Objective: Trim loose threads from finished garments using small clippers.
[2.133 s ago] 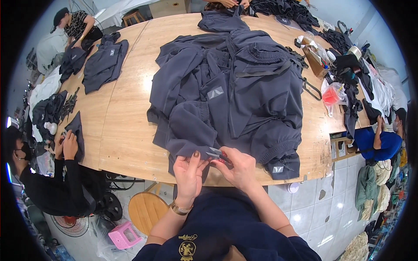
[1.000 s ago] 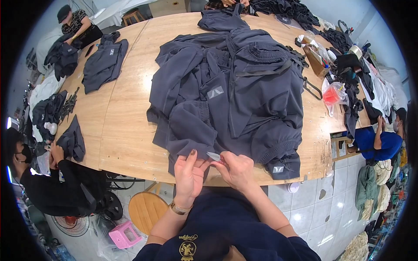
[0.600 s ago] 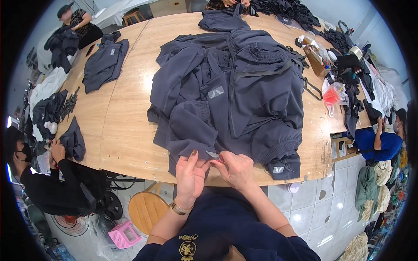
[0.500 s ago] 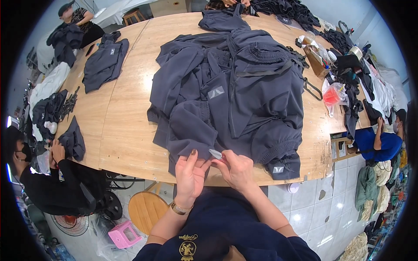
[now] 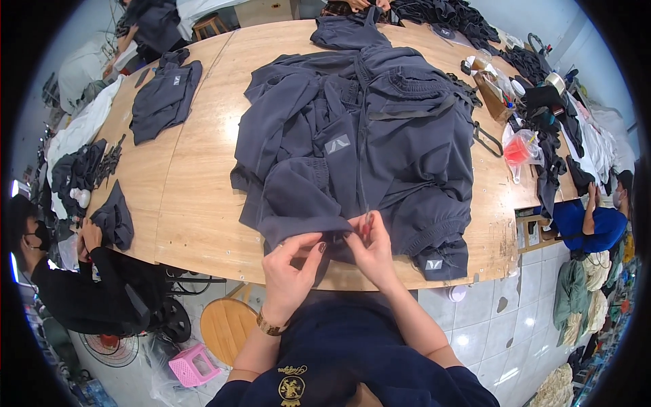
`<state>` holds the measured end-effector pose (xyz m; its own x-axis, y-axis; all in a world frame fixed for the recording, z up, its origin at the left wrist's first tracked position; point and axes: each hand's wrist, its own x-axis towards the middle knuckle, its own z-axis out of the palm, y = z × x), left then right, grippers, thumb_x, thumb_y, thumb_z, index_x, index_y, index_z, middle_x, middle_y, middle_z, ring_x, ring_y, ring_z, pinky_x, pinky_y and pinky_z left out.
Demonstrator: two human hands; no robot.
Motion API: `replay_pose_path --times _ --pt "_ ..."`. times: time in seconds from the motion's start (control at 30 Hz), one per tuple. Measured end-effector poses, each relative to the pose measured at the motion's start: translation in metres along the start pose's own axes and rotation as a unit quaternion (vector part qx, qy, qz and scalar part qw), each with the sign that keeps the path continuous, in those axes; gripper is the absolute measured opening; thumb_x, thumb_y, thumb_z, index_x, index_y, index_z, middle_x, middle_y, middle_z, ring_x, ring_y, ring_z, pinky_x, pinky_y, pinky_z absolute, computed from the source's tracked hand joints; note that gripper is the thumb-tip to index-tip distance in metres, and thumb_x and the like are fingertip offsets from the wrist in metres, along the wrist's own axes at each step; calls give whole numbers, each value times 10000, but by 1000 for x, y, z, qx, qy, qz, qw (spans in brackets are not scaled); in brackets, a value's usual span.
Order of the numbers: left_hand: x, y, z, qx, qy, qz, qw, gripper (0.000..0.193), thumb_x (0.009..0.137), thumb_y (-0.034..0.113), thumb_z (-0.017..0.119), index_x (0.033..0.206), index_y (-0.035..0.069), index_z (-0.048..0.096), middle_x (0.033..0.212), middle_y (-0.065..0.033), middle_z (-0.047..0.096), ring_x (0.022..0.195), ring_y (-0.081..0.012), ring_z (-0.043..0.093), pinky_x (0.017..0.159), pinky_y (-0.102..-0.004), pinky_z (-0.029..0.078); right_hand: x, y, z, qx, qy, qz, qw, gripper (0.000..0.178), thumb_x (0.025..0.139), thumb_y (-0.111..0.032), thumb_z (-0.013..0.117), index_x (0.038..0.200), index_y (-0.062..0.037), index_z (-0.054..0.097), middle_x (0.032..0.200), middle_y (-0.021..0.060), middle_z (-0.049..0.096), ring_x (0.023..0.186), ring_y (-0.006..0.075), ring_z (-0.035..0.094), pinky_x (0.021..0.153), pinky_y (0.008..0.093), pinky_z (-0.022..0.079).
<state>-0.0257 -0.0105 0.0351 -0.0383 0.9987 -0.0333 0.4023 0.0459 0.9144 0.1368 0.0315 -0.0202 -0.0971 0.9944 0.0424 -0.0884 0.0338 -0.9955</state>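
Item: dark-grey garment edge (image 5: 298,227), folded, at the near side of a heap of like garments (image 5: 413,149) on a pale wooden counter (image 5: 203,190).
Left hand (image 5: 286,271): thumb and fingers pinched on the edge, from below and left.
Right hand (image 5: 373,258): thumb pressing the same cloth at its right end; a slim tool (image 5: 367,224), red in part, shows among the fingers — mostly hidden, its blades' state not tellable.
Position: the edge's long axis runs left to right, roughly along the counter's near rim, just beyond both hands — the right hand nearer its right end.
Surroundings: round wooden stool (image 5: 232,332), lower left.
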Motion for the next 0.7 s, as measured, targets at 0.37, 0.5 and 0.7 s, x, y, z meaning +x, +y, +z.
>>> replay_pose_path --times 0.37,0.5,0.7 --pt "36 -18 -9 173 15 215 961 197 835 142 643 1020 75 636 1164 -188 550 1075 -363 523 942 -424 383 4 -21 -14 311 -119 144 932 215 827 27 539 850 -115 378 768 -52 426 684 23 404 607 179 299" --pt "38 -12 3 -115 -67 93 987 201 894 142 582 1062 32 588 1199 -182 578 1233 -366 460 1019 -407 340 6 -15 -19 339 -132 153 919 208 813 34 519 839 -117 378 762 -55 417 689 22 400 601 177 290" --pt "45 -20 1 -133 -129 107 977 167 944 140 523 1017 3 583 996 -60 630 1084 -177 534 955 -299 379 6 -19 -14 316 -86 155 932 209 807 17 530 822 -123 375 786 -45 455 702 26 433 617 175 317"
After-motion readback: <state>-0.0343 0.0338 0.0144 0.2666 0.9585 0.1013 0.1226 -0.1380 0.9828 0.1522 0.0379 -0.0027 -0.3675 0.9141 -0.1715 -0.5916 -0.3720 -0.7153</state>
